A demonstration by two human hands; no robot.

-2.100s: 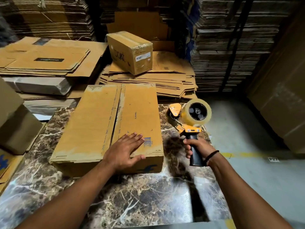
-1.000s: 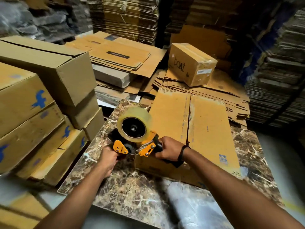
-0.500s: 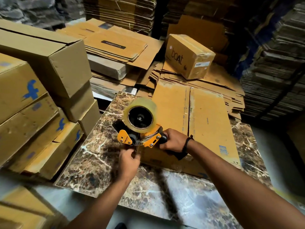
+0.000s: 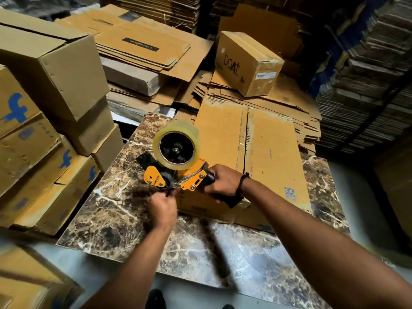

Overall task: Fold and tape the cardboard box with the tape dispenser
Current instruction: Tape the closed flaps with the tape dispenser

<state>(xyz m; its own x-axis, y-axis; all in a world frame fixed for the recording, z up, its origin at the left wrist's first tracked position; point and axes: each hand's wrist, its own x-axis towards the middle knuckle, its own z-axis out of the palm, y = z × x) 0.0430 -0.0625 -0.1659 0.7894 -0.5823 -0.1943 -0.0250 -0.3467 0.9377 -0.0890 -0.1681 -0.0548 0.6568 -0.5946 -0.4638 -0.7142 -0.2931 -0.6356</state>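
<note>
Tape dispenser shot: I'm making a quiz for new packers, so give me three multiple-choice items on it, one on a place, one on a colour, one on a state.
1. Where is the box being taped?
A. on the marble table
B. on the floor
C. on a shelf

2. What colour is the tape dispenser frame?
A. blue
B. orange
C. green

3. What is the right hand doing?
A. resting flat on the table
B. hanging free
C. gripping the dispenser handle

Answers: 1 A, it lies on the marble table. 2 B, its plates are orange. 3 C, its fingers wrap the black handle while the left hand pinches at the tape end.
</note>
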